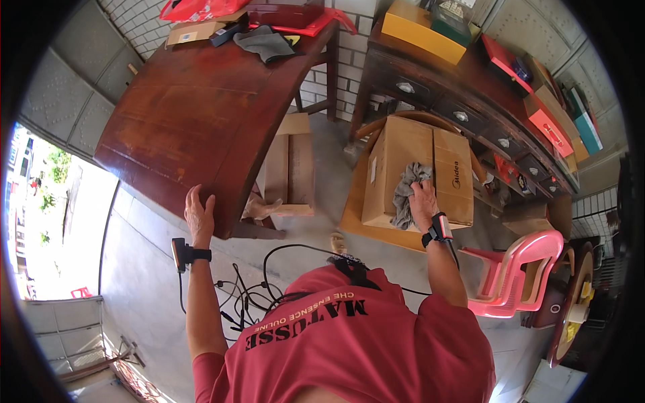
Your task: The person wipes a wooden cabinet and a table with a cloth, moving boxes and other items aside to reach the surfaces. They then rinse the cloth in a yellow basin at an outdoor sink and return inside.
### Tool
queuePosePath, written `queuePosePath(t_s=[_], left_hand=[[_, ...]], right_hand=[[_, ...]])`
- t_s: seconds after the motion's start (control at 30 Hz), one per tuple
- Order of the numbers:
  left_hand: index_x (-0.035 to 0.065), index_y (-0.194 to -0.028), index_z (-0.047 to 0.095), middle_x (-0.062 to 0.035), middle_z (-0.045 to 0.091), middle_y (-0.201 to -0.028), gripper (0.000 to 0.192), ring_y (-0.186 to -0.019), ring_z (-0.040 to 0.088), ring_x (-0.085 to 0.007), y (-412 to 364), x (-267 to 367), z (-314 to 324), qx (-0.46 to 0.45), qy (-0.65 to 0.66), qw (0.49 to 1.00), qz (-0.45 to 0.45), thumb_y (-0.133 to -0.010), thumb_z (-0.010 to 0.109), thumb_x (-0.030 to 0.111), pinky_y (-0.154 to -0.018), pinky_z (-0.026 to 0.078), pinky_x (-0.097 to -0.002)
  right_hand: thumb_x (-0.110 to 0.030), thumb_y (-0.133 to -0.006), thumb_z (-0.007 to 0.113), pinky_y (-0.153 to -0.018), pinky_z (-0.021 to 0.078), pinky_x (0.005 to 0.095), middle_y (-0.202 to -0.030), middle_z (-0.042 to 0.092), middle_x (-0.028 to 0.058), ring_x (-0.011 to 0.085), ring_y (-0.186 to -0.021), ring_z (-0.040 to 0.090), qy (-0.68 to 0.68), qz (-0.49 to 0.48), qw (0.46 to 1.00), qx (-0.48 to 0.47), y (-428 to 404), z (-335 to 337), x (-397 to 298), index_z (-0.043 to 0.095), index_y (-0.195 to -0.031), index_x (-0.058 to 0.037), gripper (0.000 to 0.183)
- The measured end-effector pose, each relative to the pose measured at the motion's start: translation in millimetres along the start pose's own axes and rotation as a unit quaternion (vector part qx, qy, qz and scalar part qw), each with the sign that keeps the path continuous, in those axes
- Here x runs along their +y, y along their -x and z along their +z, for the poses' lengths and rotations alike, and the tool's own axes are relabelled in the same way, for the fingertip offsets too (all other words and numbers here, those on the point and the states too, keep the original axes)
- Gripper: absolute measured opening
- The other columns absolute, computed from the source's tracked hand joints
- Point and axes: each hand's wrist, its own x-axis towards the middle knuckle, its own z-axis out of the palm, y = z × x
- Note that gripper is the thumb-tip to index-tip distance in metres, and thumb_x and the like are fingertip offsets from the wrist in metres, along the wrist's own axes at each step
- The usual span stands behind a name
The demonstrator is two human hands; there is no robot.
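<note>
My left hand (200,214) rests at the near corner of a reddish-brown wooden table (186,116), its fingers slightly apart and nothing held. To the right, my right hand (424,202) grips a crumpled grey cloth (404,194). The cloth lies against a closed Midea cardboard box (395,143), which stands on a flat sheet of cardboard (353,204). Part of the cloth is hidden under my fingers. Both wrists carry strapped devices with cables.
Dark cables (247,297) coil on the floor near me. An open carton (289,171) sits beside the table. A dark grey cloth (264,43) lies at the table's far end. Pink plastic chairs (524,272) stand right, below a drawered wooden sideboard (428,75) bearing several boxes.
</note>
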Motion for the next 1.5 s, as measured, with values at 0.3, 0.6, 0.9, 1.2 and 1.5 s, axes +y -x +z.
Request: queuePosePath(t_s=[0.3, 0.6, 0.9, 1.2, 1.5], left_hand=[[0.0161, -0.145, 0.034, -0.0170, 0.029, -0.149, 0.062, -0.139, 0.026, -0.0338, -51, 9, 16, -0.070, -0.206, 0.976, -0.014, -0.091, 0.052, 0.042, -0.112, 0.016, -0.0514], [0.0173, -0.144, 0.036, -0.0150, 0.031, -0.147, 0.061, -0.137, 0.029, -0.0346, -53, -2, 14, -0.067, -0.199, 0.978, -0.019, -0.091, 0.047, 0.046, -0.110, 0.018, -0.0517], [0.0170, -0.143, 0.038, -0.0139, 0.034, -0.146, 0.054, -0.135, 0.032, -0.0346, -53, -3, 15, -0.058, -0.205, 0.977, -0.006, -0.095, 0.044, 0.042, -0.108, 0.023, -0.0531], [0.0151, -0.142, 0.039, -0.0151, 0.035, -0.145, 0.055, -0.134, 0.034, -0.0357, -52, 1, 12, -0.059, -0.205, 0.977, -0.008, -0.094, 0.045, 0.040, -0.108, 0.024, -0.0517], [0.0129, -0.143, 0.037, -0.0168, 0.033, -0.146, 0.059, -0.136, 0.030, -0.0360, -49, 6, 10, -0.074, -0.197, 0.978, -0.020, -0.091, 0.050, 0.037, -0.110, 0.021, -0.0498]], right_hand=[[-0.005, -0.073, 0.062, -0.078, 0.0449, 0.0496, -0.100, 0.050, 0.0182, 0.0407, -0.092, 0.052, 0.040, 0.085, 0.992, 0.081, -168, 52, 47, 0.057, -0.101, -0.0102, 0.029], [-0.004, -0.071, 0.059, -0.074, 0.0474, 0.0444, -0.096, 0.054, 0.0099, 0.0337, -0.086, 0.054, -0.048, -0.101, 0.993, 0.029, -178, 41, 14, 0.060, -0.089, -0.0125, 0.020], [-0.005, -0.069, 0.060, -0.079, 0.0471, 0.0388, -0.097, 0.055, 0.0072, 0.0286, -0.093, 0.054, -0.180, -0.120, 0.962, -0.164, -3, -38, 4, 0.062, -0.087, -0.0115, 0.019], [-0.009, -0.072, 0.068, -0.082, 0.0457, 0.0421, -0.104, 0.057, 0.0144, 0.0350, -0.098, 0.056, -0.165, 0.253, 0.953, 0.036, 1, -83, 127, 0.061, -0.100, -0.0063, 0.030], [-0.018, -0.081, 0.068, -0.087, 0.0443, 0.0489, -0.117, 0.049, 0.0166, 0.0403, -0.103, 0.051, 0.138, 0.302, 0.941, 0.066, -72, 5, 172, 0.050, -0.117, -0.0118, 0.041]])
